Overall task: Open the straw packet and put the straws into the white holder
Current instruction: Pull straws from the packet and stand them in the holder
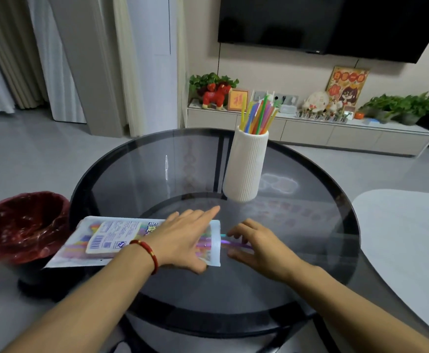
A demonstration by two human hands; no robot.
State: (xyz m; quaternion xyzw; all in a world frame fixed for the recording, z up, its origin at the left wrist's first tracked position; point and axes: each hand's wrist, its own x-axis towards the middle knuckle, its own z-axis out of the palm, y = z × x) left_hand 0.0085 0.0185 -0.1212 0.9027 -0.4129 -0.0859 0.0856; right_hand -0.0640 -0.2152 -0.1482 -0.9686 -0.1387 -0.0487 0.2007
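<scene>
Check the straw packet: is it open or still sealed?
Open. Straws stick out of the right end of the packet, where the right hand is pulling them. The left hand presses the packet flat.

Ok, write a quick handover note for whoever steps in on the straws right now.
Left hand: flat on the packet, pinning it to the table.
Right hand: fingers closing on straws sticking out of the packet's open right end.
Holder: upright beyond the hands, already holding many straws.
Done: packet opened, part transferred.
Left: pull out the remaining straws and put them in the holder.
</scene>
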